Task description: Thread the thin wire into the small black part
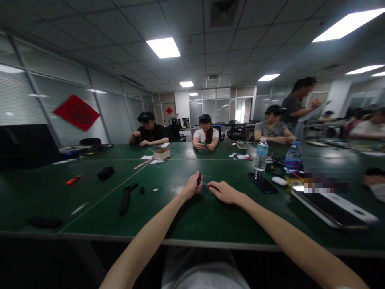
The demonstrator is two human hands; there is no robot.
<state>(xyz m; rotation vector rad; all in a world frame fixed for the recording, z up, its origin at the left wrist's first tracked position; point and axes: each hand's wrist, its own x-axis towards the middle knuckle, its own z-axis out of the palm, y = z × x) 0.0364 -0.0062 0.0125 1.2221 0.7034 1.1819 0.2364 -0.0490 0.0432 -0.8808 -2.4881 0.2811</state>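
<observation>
My left hand (192,186) is closed around a small black object (199,179), its kind too small to make out. My right hand (224,192) is closed on what looks like a screwdriver (213,187), dark at the grip. Its thin metal shaft points left at the black object; whether the tip touches it I cannot tell. Both hands are low over the green table (168,216). To their left lie a black strap-like piece (124,202) and a small black block (142,190).
Further left are an orange-handled screwdriver (73,180) and a black case-like object (106,173). A cardboard box (162,154) stands ahead. At right are a water bottle (261,155), a second bottle (292,158), a dark phone (262,183) and a white mouse (279,181). Several people sit opposite.
</observation>
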